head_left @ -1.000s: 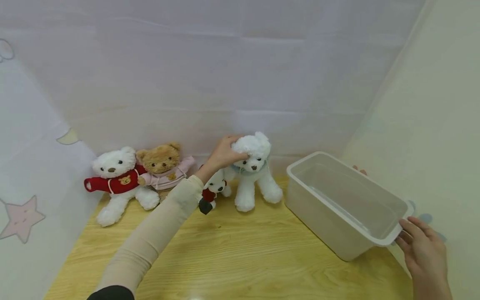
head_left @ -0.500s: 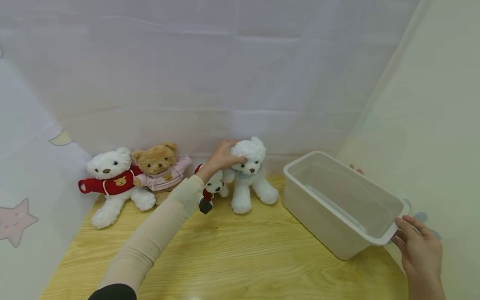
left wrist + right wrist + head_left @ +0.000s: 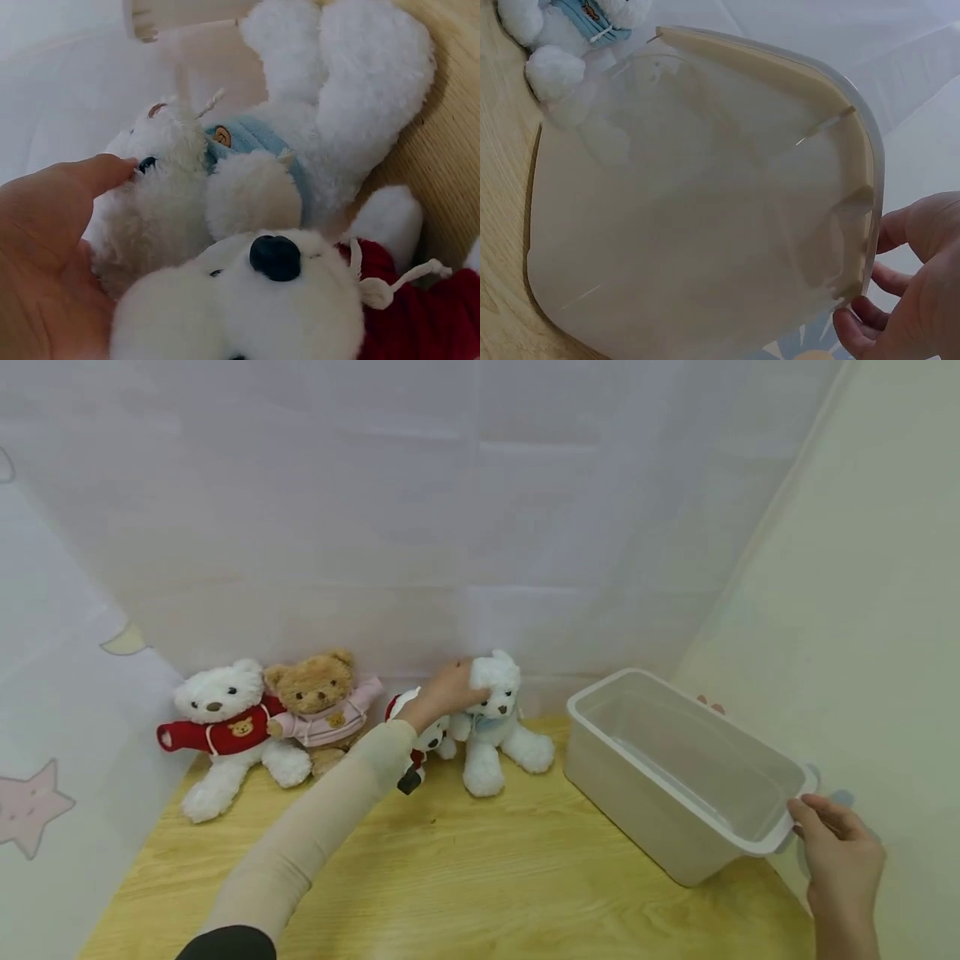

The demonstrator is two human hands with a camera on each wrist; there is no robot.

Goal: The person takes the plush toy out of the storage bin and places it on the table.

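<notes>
My left hand (image 3: 450,688) grips the head of a white teddy bear (image 3: 498,740) that sits against the back wall. The left wrist view shows the thumb beside the bear's eye and a light-blue garment (image 3: 262,142) with a button below the head. In front of it there, a smaller white plush toy (image 3: 300,315) in red hides part of the bear. On the right, my right hand (image 3: 844,864) holds the near end rim of a translucent plastic bin (image 3: 637,802). Fingers and thumb (image 3: 892,232) meet at that rim in the right wrist view.
Further left sit a white bear in a red sweater (image 3: 238,727) and a brown bear in a pink hoodie (image 3: 322,702). All stand on a wooden table (image 3: 465,868). Fabric-like walls (image 3: 360,510) enclose the back and both sides.
The white bear has sunk slightly and leans back a little, its head tipped under my left hand. My right hand's fingers now show less beneath the bin's rim. The bin stays nearly in place.
</notes>
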